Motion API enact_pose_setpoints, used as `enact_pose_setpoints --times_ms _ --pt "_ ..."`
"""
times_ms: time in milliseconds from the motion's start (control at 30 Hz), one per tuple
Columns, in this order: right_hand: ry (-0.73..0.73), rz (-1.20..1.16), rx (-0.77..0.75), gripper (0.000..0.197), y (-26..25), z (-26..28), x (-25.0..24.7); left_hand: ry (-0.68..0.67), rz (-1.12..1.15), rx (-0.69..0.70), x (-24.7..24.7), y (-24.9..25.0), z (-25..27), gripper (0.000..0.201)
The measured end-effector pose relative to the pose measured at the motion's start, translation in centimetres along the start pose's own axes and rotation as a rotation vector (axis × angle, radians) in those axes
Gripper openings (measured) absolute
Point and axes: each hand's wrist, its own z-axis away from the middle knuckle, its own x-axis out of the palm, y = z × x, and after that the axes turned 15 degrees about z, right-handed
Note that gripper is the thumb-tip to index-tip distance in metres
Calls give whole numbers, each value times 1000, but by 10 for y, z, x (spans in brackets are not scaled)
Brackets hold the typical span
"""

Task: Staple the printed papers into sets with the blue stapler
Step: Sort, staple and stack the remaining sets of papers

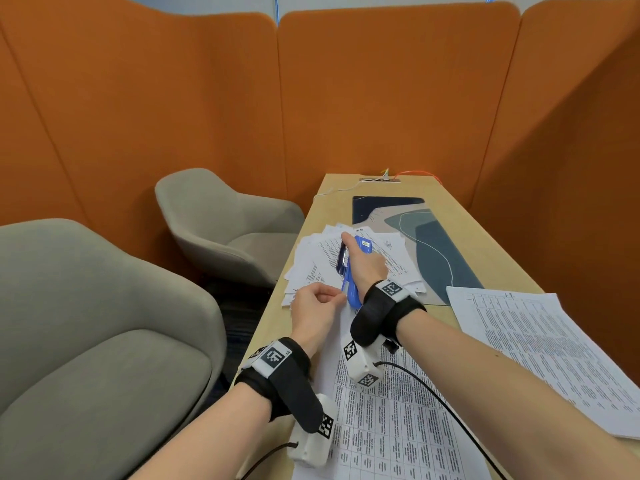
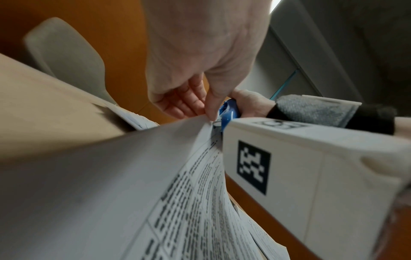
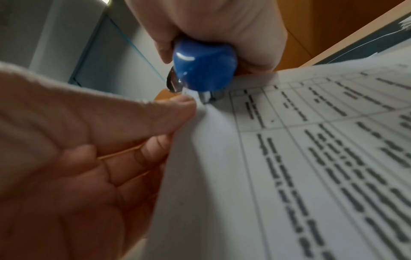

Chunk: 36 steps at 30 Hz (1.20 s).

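Observation:
My right hand [image 1: 358, 251] grips the blue stapler [image 1: 351, 291] and holds it above the table, nose pointing toward me. My left hand [image 1: 336, 296] pinches the top corner of a printed paper set [image 1: 398, 410] between thumb and fingers. That corner sits right at the stapler's metal mouth. In the right wrist view the stapler's nose [image 3: 204, 66] meets the paper corner [image 3: 200, 105] beside my left thumb [image 3: 160, 114]. In the left wrist view the left hand's fingertips [image 2: 209, 114] hold the sheet [image 2: 155, 167] next to the stapler [image 2: 229, 112].
A loose pile of printed sheets [image 1: 322, 258] lies beyond the hands, partly on a blue-grey desk mat [image 1: 436, 247]. Another paper stack [image 1: 540, 355] lies at the right on the wooden table [image 1: 481, 230]. Two grey armchairs [image 1: 86, 341] stand left; orange partitions [image 1: 381, 98] surround.

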Motion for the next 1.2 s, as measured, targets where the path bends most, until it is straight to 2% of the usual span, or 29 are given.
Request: enact_pose_setpoints --times_ms 233,333,400,500,667,767,867,933,1000,1067,1133,1200 --pt "35 40 -29 50 0 3 1 -29 10 -14 -3 1 3 11" --pt "51 54 -52 50 0 5 0 -228 -84 -69 -9 8 4 35" --pt "58 75 -76 51 0 7 -1 -361 -197 -98 -12 13 4 38" --pt "67 69 -120 48 -2 9 0 -419 -292 -70 -15 18 1 40" --pt "84 29 -156 39 -5 12 6 -413 -374 5 -15 22 2 27" --pt "94 -6 -152 38 -5 12 11 -378 -420 61 -15 20 3 34" --pt "122 -16 -120 41 -3 11 15 -356 -460 108 -18 18 5 31" --pt "117 -36 -95 45 -2 11 14 -387 -405 68 -21 19 6 25" --pt "66 -95 -67 48 -5 12 9 -458 -263 -78 -24 20 6 40" --pt "55 -248 -4 56 -14 10 -4 -462 -207 -145 -23 17 5 56" --pt "41 -455 29 60 -27 8 -33 -334 -180 -100 -20 13 1 46" --pt "-53 -603 -44 45 -30 5 -75 -210 -69 -28 -18 15 0 20"
